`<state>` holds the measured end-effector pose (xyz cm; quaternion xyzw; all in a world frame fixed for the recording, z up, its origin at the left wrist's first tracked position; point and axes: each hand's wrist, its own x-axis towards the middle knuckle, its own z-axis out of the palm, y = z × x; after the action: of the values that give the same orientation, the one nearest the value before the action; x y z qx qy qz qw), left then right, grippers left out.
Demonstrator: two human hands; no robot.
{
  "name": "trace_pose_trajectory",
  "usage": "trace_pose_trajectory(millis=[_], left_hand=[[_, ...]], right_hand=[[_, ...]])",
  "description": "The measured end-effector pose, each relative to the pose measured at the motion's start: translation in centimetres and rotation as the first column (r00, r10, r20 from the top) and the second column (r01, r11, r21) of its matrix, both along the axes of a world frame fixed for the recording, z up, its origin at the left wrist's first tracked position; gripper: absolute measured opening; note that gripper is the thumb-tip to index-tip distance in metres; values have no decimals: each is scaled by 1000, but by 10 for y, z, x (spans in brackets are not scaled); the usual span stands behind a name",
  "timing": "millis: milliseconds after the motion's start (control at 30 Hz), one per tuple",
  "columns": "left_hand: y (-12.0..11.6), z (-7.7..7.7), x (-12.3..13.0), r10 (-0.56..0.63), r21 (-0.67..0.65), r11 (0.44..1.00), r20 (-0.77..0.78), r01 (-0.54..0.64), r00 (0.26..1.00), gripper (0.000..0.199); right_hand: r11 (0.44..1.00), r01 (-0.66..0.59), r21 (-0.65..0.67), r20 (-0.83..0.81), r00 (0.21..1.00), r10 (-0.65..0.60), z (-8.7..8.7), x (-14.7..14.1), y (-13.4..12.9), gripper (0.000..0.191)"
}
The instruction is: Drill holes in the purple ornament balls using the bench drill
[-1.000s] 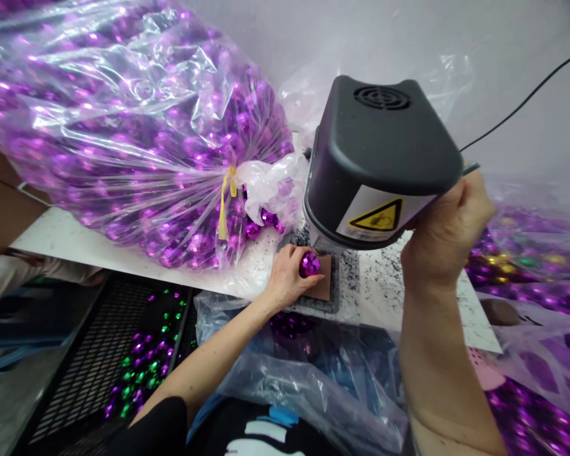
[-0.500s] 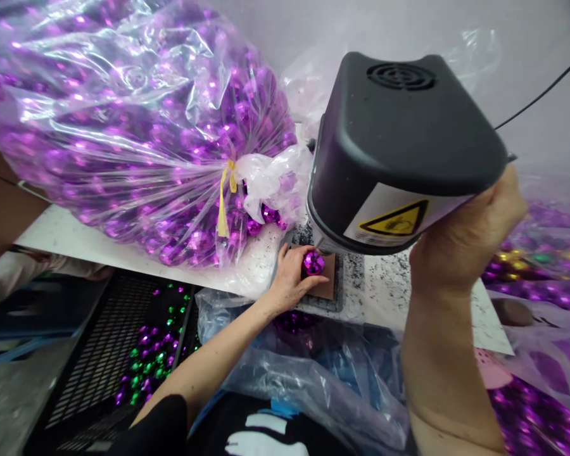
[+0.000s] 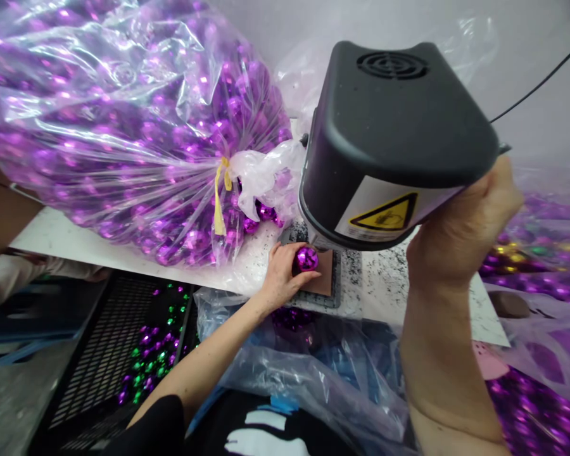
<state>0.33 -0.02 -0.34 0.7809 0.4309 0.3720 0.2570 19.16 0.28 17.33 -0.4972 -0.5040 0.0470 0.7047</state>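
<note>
My left hand [image 3: 284,271] pinches a shiny purple faceted ball [image 3: 306,259] between thumb and fingers, over a brown square pad [image 3: 320,278] on the white table [image 3: 389,288]. Above and to the right stands a black machine [image 3: 408,120] with a round vent on top and a yellow warning label; its lower front edge hangs close over the ball. My right hand [image 3: 465,218] is raised at the machine's right side with its fingers wrapped round something behind the housing, hidden from view.
A large clear bag of purple balls [image 3: 137,139], tied with yellow ribbon, fills the upper left. A black crate [image 3: 90,354] with green and purple beads stands lower left. Plastic sheeting [image 3: 313,380] lies before my body. More bagged balls [image 3: 541,411] are at right. Another person's sleeve [image 3: 9,282] shows at far left.
The whole view has shifted slightly, so most things appear a little further left. My left hand still grips the ball over the pad, and my right hand remains at the machine.
</note>
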Motion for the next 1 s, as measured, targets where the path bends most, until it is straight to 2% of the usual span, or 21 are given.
trace_pose_trajectory(millis=[100,167,300,467,733,867,1000], left_hand=[[5,2,-9,81,-156,986,94,-66,992,50],[8,5,-14,108,-253,965,166,-64,980,46],[9,7,-18,100,-304,952,232,-25,968,41],[4,3,-10,108,-178,980,72,-94,992,35],[-1,3,4,0,92,996,-95,9,995,41],[-6,5,5,-55,151,985,-142,77,988,45],[-5,5,4,-82,153,983,-124,101,989,47]], right_hand=[[1000,16,15,15,1000,-16,1,0,0,51],[1000,20,16,21,1000,-21,1,0,1,50],[1000,7,12,41,999,-8,0,0,1,46],[998,-31,-47,-15,999,30,0,1,-1,46],[997,-48,-60,-83,996,43,0,1,0,52],[998,-44,-43,-49,998,42,0,1,1,54],[1000,-19,-12,-5,1000,19,0,0,1,52]])
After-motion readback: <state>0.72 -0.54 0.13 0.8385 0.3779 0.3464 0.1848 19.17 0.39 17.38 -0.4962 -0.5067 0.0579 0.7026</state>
